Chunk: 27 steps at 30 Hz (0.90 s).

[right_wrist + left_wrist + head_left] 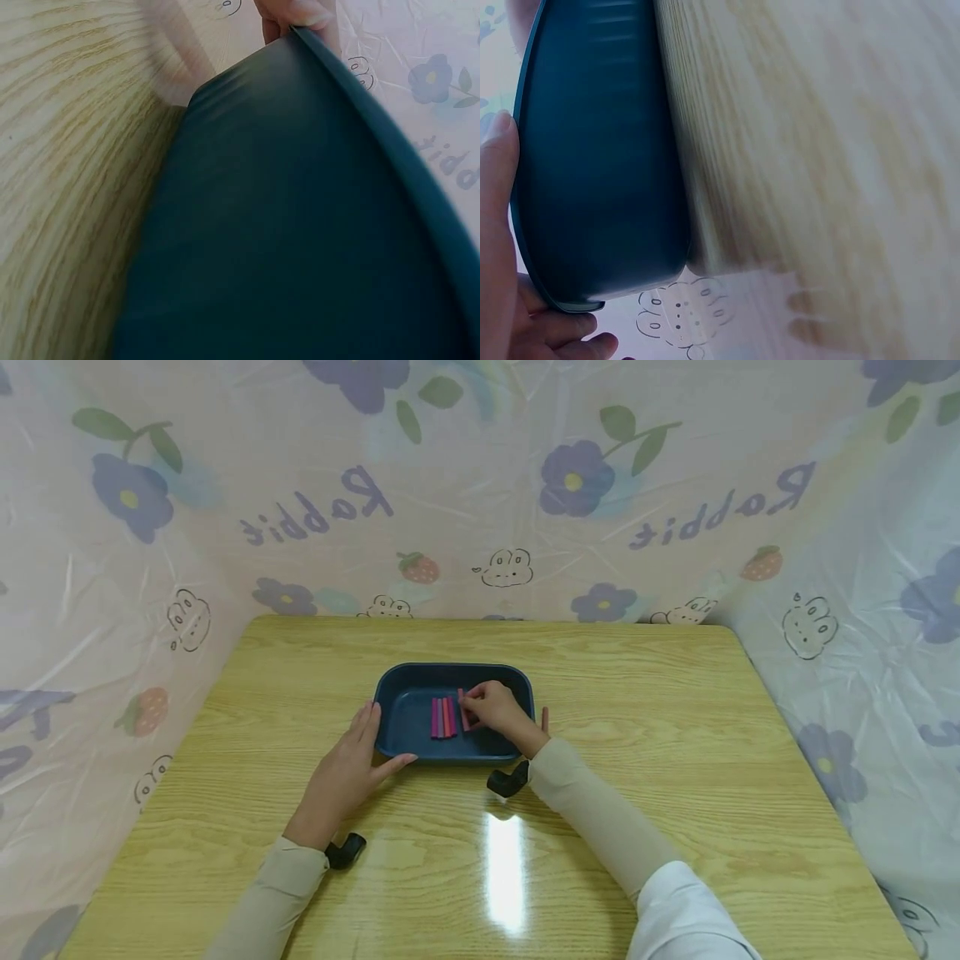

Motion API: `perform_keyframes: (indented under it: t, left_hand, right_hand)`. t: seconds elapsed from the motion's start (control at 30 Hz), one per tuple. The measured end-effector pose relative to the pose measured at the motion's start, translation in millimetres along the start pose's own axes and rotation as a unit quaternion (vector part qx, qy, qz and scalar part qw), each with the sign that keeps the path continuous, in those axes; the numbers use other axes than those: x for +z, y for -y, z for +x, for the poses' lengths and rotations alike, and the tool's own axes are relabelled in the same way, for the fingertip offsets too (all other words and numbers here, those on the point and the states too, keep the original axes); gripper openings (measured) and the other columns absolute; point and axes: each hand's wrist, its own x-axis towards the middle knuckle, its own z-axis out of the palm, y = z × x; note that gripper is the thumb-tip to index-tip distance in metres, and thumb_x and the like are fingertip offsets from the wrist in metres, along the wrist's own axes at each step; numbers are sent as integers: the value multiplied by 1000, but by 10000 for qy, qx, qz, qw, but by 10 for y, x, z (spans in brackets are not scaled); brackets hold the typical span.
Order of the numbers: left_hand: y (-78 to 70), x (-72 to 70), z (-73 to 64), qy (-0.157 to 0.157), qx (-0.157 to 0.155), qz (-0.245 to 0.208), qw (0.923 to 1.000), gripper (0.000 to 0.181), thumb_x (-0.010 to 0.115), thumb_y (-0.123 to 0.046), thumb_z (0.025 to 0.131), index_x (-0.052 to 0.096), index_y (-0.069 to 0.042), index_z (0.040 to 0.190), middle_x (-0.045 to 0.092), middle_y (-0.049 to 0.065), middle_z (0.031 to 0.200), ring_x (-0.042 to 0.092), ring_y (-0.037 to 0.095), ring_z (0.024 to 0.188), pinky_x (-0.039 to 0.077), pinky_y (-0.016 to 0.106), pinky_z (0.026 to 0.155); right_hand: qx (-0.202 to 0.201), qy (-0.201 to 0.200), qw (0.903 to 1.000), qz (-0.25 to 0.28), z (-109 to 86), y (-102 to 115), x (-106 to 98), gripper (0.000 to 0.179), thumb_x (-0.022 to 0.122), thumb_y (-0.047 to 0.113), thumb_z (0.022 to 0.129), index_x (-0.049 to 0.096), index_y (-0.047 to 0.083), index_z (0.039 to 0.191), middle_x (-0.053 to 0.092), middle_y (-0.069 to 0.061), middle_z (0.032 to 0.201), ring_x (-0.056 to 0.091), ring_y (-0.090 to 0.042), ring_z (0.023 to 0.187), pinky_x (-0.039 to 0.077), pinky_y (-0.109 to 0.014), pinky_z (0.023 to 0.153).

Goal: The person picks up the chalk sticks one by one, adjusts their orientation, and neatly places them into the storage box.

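Note:
A dark blue rectangular tray [405, 714] sits on the table, with several slim pink, purple and red sticks [443, 718] side by side on its floor. My right hand [495, 708] reaches over the tray's right part and pinches a reddish stick [464, 717] between thumb and fingertips, just right of the row. My left hand [348, 768] rests against the tray's left end, fingers along the side and thumb at the front wall. In the left wrist view its thumb [498, 161] lies at the tray rim. The right wrist view shows mainly the tray's outer wall [285, 210].
Another reddish-brown stick [545, 720] shows just outside the tray's right end, beside the right wrist. The wood-grain table [660, 710] is bordered by a printed curtain [465, 510] at the back and sides. Black wrist mounts [347, 852] sit on both arms.

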Motion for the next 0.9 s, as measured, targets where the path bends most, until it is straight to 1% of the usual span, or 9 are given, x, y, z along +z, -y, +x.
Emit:
perform_keyframes:
  t: [0.13,0.37,0.6,0.9]
  left_hand:
    - [-9,-14,6,83,-22,-26,10000,102,41,-73,81,10,-3,149,14,18,152,22,33,136,37,50,99]
    - [-20,-27,0,77,-3,-66,9999,102,43,-72,82,10,-2,149,13,19,152,22,33,136,36,50,99]
    - [-9,-21,4,46,25,-77,10000,102,44,-72,82,11,-2,149,14,19,152,22,33,136,36,50,99]
    - [5,5,13,114,-33,-153,9998,102,44,-71,82,8,-4,149,12,18,153,16,30,138,32,50,102]
  right_hand:
    - [102,-21,9999,109,11,-16,15,19,59,12,92,62,-5,100,67,-14,87,66,-18,71,56,-33,61]
    - [65,-49,9998,-197,23,-30,34,17,58,13,92,65,-3,94,67,-12,82,66,-18,65,56,-31,60]
    - [-38,-36,9993,-382,21,-24,50,17,59,13,92,66,-3,88,66,-12,80,67,-21,66,56,-31,59]
    - [-62,-33,9992,-395,17,2,60,15,60,11,92,63,-3,90,67,-13,79,68,-23,68,56,-31,60]
